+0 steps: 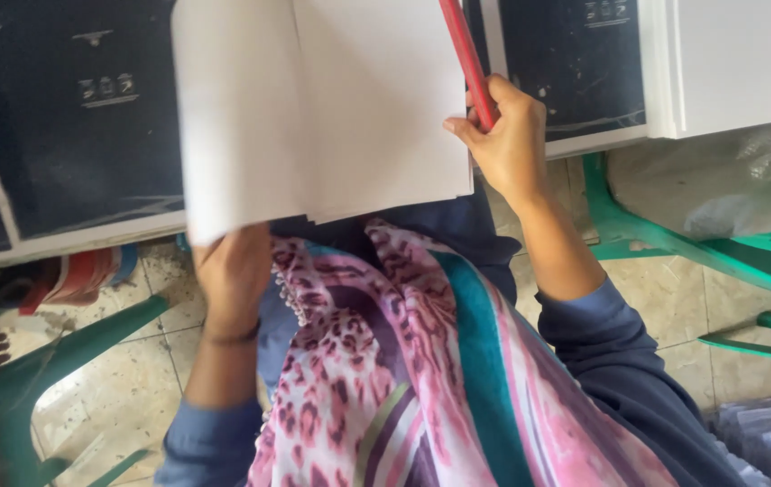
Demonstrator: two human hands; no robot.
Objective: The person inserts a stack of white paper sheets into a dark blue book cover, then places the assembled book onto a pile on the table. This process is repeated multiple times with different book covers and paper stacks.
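Head view, looking straight down over the lap. I see the left hand point(234, 271) under the lower left corner of a stack of blank white sheets point(331, 108), its fingers tucked behind the paper, so I note it as supporting the stack from below; how far the fingers are curled I cannot tell, since the sheets hide them. The right hand point(504, 144) is at the stack's right edge, thumb pressed toward the paper and fingers closed around a thin red strip point(468, 56) that runs up and left out of the top of the picture. The stack is held up in front of the body, above the lap, slightly fanned at its lower edge, the sheets overlapping. Both sleeves are dark blue; a patterned pink, purple and teal scarf point(421, 379) hangs down the middle below the paper. Beyond the hands, piles of dark-covered booklets point(78, 117) with white edges lie left and right at the top, and a plain white pile point(746, 63) sits at upper right. Green plastic chair legs point(674, 239) stand on the speckled tile floor point(133, 388); a crumpled clear plastic bag point(719, 194) lies beneath the right piles
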